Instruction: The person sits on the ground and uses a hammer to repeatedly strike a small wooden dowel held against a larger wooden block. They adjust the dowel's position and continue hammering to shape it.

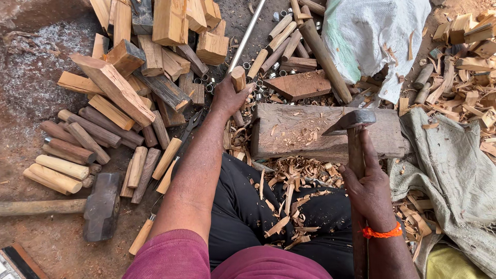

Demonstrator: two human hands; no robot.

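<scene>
Bare earth floor, reddish brown, littered with shavings and offcuts.

Centre of frame: rough wooden chopping block (310, 132), lying flat and covered in pale chips.

Left hand (226, 97), just left of the block's upper corner: fingers closed around a short round wooden peg (238, 79), held upright, its cut end showing.

Right hand (368, 187), lower right, orange thread at the wrist: closed on the wooden handle of an adze-like hatchet (352, 122), whose dark metal head lies over the block's right half.

Upper left: heap of split timber billets (124, 77).

Left: row of rounded handle blanks (62, 165); below them a sledgehammer (101, 206).

Top centre: metal rod (247, 36), small metal rings (268, 82).

Upper right: white woven sack (372, 31).

Right edge: grey cloth (454, 170).
</scene>
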